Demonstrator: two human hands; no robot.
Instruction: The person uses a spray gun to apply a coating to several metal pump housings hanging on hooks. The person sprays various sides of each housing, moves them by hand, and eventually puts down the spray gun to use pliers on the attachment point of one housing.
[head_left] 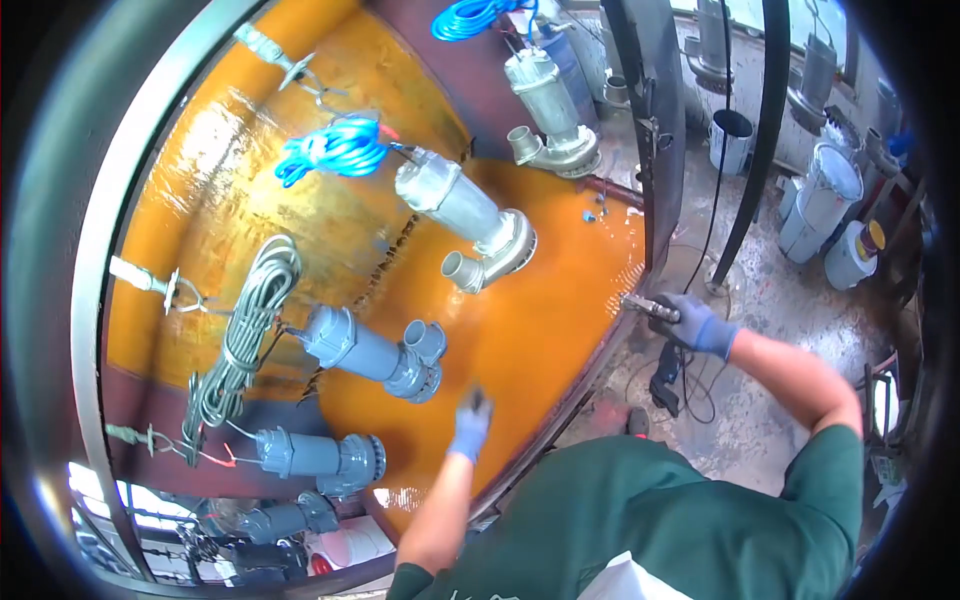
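Observation:
My right hand [697, 327], in a grey-blue glove, is closed around a metal spray gun [650, 306] whose nozzle points left toward the booth's edge. A dark hose hangs below that hand. My left hand [471, 424], gloved alike, reaches out over the orange floor; its fingertips are dark and blurred, so their shape is unclear. Nearest to it hangs a blue-grey submersible pump [360, 345] with a bundled grey cable [245, 335]. Beyond hangs a pale grey pump [465, 205] with a coiled blue cable [335, 150]. Another blue-grey pump [310, 453] hangs nearer me on the left.
Another pale pump [550, 110] hangs at the back. A dark upright post [655, 130] and a black strap [760, 140] stand right of the booth. White buckets [822, 205] line the far right, and a thin hose [700, 395] loops over the floor.

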